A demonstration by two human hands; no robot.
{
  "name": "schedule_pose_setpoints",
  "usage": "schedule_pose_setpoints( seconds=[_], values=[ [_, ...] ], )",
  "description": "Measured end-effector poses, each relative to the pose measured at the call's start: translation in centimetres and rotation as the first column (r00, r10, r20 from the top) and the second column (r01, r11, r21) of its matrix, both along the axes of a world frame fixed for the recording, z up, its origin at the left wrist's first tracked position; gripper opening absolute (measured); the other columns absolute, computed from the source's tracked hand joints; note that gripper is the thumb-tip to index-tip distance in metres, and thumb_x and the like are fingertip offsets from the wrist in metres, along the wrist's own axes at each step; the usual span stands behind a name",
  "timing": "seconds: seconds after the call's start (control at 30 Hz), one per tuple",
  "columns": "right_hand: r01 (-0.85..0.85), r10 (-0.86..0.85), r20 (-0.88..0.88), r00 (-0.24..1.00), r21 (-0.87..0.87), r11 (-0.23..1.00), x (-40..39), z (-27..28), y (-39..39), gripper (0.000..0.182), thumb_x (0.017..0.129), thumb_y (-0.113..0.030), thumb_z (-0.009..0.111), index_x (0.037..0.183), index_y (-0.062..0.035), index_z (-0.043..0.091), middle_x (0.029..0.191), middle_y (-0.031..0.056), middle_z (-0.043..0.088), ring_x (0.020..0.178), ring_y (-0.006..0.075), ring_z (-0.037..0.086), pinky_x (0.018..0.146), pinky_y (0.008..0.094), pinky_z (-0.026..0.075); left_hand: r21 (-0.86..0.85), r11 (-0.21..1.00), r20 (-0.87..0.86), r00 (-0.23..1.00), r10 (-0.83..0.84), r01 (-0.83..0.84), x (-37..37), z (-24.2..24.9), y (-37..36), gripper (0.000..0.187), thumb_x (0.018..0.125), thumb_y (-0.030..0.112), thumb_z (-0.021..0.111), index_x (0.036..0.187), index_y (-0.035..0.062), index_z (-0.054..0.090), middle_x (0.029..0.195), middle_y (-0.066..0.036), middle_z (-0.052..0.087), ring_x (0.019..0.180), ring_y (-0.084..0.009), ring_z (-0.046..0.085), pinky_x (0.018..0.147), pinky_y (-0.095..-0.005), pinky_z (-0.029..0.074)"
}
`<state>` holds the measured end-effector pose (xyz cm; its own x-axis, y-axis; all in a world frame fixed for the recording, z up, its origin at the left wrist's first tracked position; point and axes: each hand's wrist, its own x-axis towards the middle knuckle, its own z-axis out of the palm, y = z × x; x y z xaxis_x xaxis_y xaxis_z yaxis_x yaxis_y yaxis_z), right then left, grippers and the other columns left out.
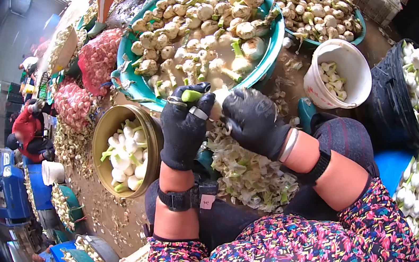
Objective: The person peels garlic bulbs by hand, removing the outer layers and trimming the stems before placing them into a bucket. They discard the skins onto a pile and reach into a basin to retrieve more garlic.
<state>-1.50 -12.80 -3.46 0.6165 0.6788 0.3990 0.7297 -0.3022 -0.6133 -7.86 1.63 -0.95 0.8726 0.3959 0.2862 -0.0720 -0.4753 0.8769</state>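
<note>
My left hand point(186, 126), in a black glove, is closed round a fresh garlic bulb point(218, 102), its cut green stem point(191, 95) poking out between the fingers. Against the other side of that bulb, my right hand point(254, 118) presses with curled, gloved fingers; they hide part of it. Just beyond both hands stands a teal tub point(131, 91) of muddy water and unpeeled garlic point(202, 11). Below them, a heap of peeled garlic skins point(250, 171) lies between my knees.
Left, a tan bucket point(101, 170) holds peeled bulbs; right, a white bucket point(315, 81) holds some too. A black bucket point(384, 98) brims with white bulbs. Another tub of unpeeled garlic point(318, 11) sits at back right. Net sacks point(98, 61) and a person in red point(27, 130) are left.
</note>
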Motion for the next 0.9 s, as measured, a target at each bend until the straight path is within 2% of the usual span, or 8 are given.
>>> schedule_pose_setpoints(
  seconds=[0.13, 0.3, 0.43, 0.57, 0.6, 0.77, 0.83, 0.9],
  values=[
    [-0.151, 0.138, -0.063, 0.988, -0.322, 0.935, -2.1, -0.6, -1.2, 0.014, 0.07, -0.016, 0.056, 0.079, -0.0051, 0.058, 0.079, 0.0163, 0.055, 0.077, 0.0347, 0.056, 0.066, 0.0445, 0.045, -0.582, 0.805, -0.079, 0.994, 0.08, -0.111, -0.6, 0.8, 1.4, 0.024, 0.083, 0.017, 0.062, 0.1, -0.0007, 0.062, 0.087, -0.003, 0.062, 0.078, -0.0121, 0.057, 0.07, -0.0257, 0.046],
    [-0.494, 0.221, -0.451, 0.865, -0.682, 0.54, -1.0, -1.0, -1.1, 0.023, 0.07, -0.013, 0.054, 0.086, -0.0032, 0.068, 0.093, 0.0216, 0.063, 0.09, 0.0333, 0.061, 0.077, 0.0382, 0.049, -0.564, 0.815, -0.049, 0.991, 0.122, -0.129, -2.4, 0.1, 4.3, 0.024, 0.086, 0.016, 0.059, 0.102, -0.0011, 0.061, 0.09, -0.005, 0.062, 0.085, -0.012, 0.056, 0.074, -0.029, 0.045],
    [-0.68, 0.325, -0.611, 0.721, -0.536, 0.5, -1.0, -0.5, -1.9, 0.024, 0.07, -0.019, 0.055, 0.083, -0.0025, 0.067, 0.085, 0.0203, 0.063, 0.083, 0.0347, 0.061, 0.074, 0.0409, 0.049, -0.24, 0.92, 0.129, 0.929, 0.348, -0.311, -6.2, 2.9, 9.1, 0.02, 0.084, 0.005, 0.059, 0.102, -0.0012, 0.059, 0.093, -0.007, 0.062, 0.083, -0.0126, 0.056, 0.075, -0.027, 0.046],
    [-0.397, 0.198, -0.434, 0.879, -0.435, 0.808, 0.8, 0.5, -2.0, 0.024, 0.072, -0.026, 0.059, 0.076, -0.004, 0.065, 0.078, 0.021, 0.061, 0.078, 0.0359, 0.06, 0.071, 0.0435, 0.047, 0.205, 0.872, -0.045, 0.885, 0.463, -0.445, -11.1, 4.7, 12.9, 0.023, 0.077, -0.004, 0.06, 0.099, -0.001, 0.061, 0.089, -0.006, 0.063, 0.076, -0.0107, 0.057, 0.072, -0.025, 0.047],
    [-0.315, 0.134, -0.432, 0.892, -0.381, 0.869, 1.3, 0.6, -2.0, 0.025, 0.072, -0.028, 0.059, 0.074, -0.004, 0.065, 0.077, 0.0208, 0.061, 0.076, 0.0361, 0.06, 0.071, 0.0439, 0.047, 0.068, 0.914, -0.121, 0.906, 0.407, -0.401, -11.0, 5.6, 11.6, 0.02, 0.077, -0.002, 0.06, 0.098, -0.0019, 0.062, 0.089, -0.007, 0.063, 0.078, -0.0114, 0.058, 0.073, -0.025, 0.047],
    [0.068, -0.136, -0.47, 0.872, -0.158, 0.985, 3.1, 1.7, -2.3, 0.017, 0.071, -0.018, 0.059, 0.08, -0.0031, 0.063, 0.079, 0.0202, 0.06, 0.078, 0.0349, 0.059, 0.073, 0.0425, 0.046, 0.183, 0.978, -0.195, 0.979, -0.061, 0.098, -2.8, 4.0, 4.2, 0.027, 0.075, -0.001, 0.054, 0.1, 0.0036, 0.064, 0.08, -0.011, 0.066, 0.073, -0.0186, 0.062, 0.067, -0.0294, 0.048],
    [0.185, -0.174, -0.445, 0.879, -0.019, 0.983, 4.0, -0.4, -2.4, 0.017, 0.07, -0.013, 0.058, 0.084, -0.0039, 0.062, 0.084, 0.0183, 0.061, 0.082, 0.0338, 0.059, 0.074, 0.0408, 0.046, 0.586, 0.725, -0.377, 0.914, -0.152, 0.362, 1.7, 3.1, 3.2, 0.03, 0.075, 0.011, 0.061, 0.104, 0.005, 0.063, 0.081, -0.012, 0.065, 0.066, -0.0218, 0.06, 0.064, -0.0291, 0.048],
    [0.314, -0.236, -0.395, 0.888, 0.145, 0.938, 5.1, -0.7, -2.6, 0.017, 0.076, -0.004, 0.06, 0.093, -0.0004, 0.059, 0.079, 0.0095, 0.062, 0.071, 0.014, 0.058, 0.067, 0.0274, 0.047, 0.476, 0.729, -0.549, 0.814, -0.19, 0.491, 6.5, 1.6, 2.8, 0.031, 0.072, 0.015, 0.059, 0.102, 0.014, 0.065, 0.084, -0.017, 0.063, 0.079, -0.0326, 0.061, 0.071, -0.0393, 0.049]
  ],
)
